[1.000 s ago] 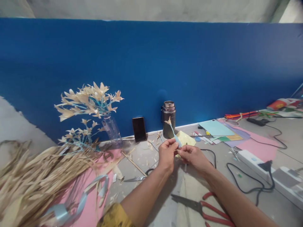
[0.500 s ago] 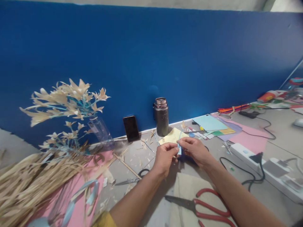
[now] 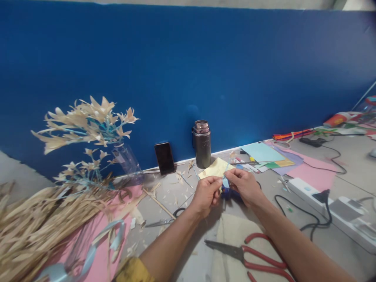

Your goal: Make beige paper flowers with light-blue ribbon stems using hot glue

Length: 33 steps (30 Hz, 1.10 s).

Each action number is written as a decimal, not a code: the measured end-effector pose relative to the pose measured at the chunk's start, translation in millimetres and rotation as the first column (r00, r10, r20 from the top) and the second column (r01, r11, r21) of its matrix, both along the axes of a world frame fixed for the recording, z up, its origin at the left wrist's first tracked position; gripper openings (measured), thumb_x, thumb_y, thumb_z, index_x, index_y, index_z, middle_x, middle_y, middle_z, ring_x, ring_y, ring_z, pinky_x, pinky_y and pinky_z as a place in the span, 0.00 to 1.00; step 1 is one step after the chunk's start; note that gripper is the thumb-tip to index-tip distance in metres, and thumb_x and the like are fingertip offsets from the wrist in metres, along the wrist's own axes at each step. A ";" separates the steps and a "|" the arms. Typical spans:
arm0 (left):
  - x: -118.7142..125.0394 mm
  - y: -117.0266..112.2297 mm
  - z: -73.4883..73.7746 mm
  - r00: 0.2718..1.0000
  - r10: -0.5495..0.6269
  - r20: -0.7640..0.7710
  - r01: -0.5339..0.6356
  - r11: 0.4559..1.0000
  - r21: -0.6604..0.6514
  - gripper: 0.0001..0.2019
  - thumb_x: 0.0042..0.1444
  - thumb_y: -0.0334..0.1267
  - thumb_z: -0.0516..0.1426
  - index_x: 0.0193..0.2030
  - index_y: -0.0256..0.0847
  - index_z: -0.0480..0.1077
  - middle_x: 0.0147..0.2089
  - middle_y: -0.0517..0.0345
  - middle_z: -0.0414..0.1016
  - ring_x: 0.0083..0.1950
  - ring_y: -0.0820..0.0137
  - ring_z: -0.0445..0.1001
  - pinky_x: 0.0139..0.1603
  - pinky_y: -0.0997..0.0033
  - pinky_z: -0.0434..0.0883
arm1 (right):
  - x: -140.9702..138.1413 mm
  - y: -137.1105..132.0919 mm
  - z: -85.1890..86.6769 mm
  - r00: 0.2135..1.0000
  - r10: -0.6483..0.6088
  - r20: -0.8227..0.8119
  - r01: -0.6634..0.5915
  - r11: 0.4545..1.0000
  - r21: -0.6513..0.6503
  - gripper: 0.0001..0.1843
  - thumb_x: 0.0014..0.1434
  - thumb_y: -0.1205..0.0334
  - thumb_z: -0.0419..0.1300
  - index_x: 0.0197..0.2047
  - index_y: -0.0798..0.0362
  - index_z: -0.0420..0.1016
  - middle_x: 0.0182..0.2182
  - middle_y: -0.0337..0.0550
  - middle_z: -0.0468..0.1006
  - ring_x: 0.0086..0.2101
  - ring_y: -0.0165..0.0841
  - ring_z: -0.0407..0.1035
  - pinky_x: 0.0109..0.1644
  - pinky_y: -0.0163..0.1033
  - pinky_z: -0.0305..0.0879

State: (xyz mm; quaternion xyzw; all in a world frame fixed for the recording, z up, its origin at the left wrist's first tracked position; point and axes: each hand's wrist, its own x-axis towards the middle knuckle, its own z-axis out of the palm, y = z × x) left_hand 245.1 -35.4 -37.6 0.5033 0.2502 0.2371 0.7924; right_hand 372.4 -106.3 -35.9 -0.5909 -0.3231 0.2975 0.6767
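Left hand (image 3: 205, 194): was curled with thumb and forefinger together, close beside the right fingertips — could not tell whether gripping anything.
Right hand (image 3: 243, 183): pinched a blue strip (image 3: 226, 183) between thumb and forefinger.
Blue strip: hung between both hands, just below the right fingertips, with a thin stem (image 3: 227, 167) just above.
Dark blue thing (image 3: 225, 192): sat below the strip between the hands — too hidden to name.
Yellow paper (image 3: 216, 168): lay just beyond both hands, partly covered by fingers.
Flask (image 3: 203, 150): stood upright and open-mouthed beyond the left hand, near the blue wall (image 3: 176, 70).
Phone (image 3: 164, 158): was propped upright, beyond and left of the left hand.
Dried flowers (image 3: 88, 121): fanned out above a clear bottle (image 3: 127, 160), well left of the left hand.
Dry leaves (image 3: 44, 231): lay heaped far left of the left hand, partly over a pink sheet (image 3: 102, 250).
Small scissors (image 3: 160, 223): lay left of the left hand, near the forearm.
Red-handled scissors (image 3: 243, 252): lay on a pale sheet (image 3: 235, 225), nearer than the right hand.
Power strip (image 3: 308, 192): lay right of the right hand.
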 end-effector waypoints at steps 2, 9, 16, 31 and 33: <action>0.7 -0.3 -0.8 1.000 0.007 0.003 -0.007 0.999 0.040 0.18 0.44 0.51 0.66 0.32 0.39 0.71 0.13 0.71 0.58 0.12 0.82 0.48 0.15 0.78 0.44 | -1.3 0.0 -0.4 1.000 -0.005 0.020 0.005 1.000 -0.006 0.21 0.47 0.44 0.69 0.23 0.53 0.72 0.15 0.32 0.63 0.18 0.25 0.53 0.22 0.34 0.49; 4.2 -1.1 -6.1 0.944 0.328 0.037 -0.317 0.872 0.373 0.07 0.49 0.38 0.63 0.25 0.38 0.75 0.18 0.64 0.64 0.21 0.76 0.58 0.25 0.75 0.55 | -4.0 -0.2 -0.5 0.968 -0.072 0.239 0.094 0.992 -0.085 0.19 0.51 0.46 0.64 0.22 0.53 0.74 0.16 0.36 0.68 0.20 0.28 0.58 0.24 0.35 0.54; 6.3 -7.5 -13.5 0.911 0.406 0.076 -0.389 0.778 0.493 0.09 0.52 0.37 0.61 0.23 0.39 0.73 0.22 0.62 0.65 0.26 0.73 0.60 0.31 0.74 0.59 | -13.3 -0.2 3.3 0.911 -0.124 0.393 0.157 0.986 -0.053 0.16 0.52 0.49 0.61 0.21 0.51 0.72 0.20 0.40 0.73 0.24 0.33 0.64 0.29 0.37 0.60; -0.5 6.0 -2.5 0.973 0.230 -0.034 -0.211 0.934 0.288 0.08 0.48 0.41 0.61 0.28 0.39 0.72 0.22 0.62 0.64 0.23 0.75 0.62 0.21 0.77 0.56 | -15.3 -1.7 7.6 0.922 -0.109 0.371 0.139 0.989 -0.055 0.16 0.53 0.50 0.60 0.20 0.51 0.68 0.18 0.37 0.69 0.22 0.31 0.62 0.28 0.36 0.57; 0.6 4.5 -2.1 0.975 0.214 -0.057 -0.195 0.951 0.240 0.08 0.46 0.40 0.62 0.26 0.39 0.70 0.19 0.64 0.62 0.19 0.77 0.57 0.19 0.77 0.53 | -15.6 -1.7 7.4 0.920 -0.109 0.377 0.139 0.989 -0.051 0.17 0.53 0.51 0.60 0.20 0.51 0.67 0.18 0.38 0.69 0.22 0.31 0.61 0.27 0.36 0.57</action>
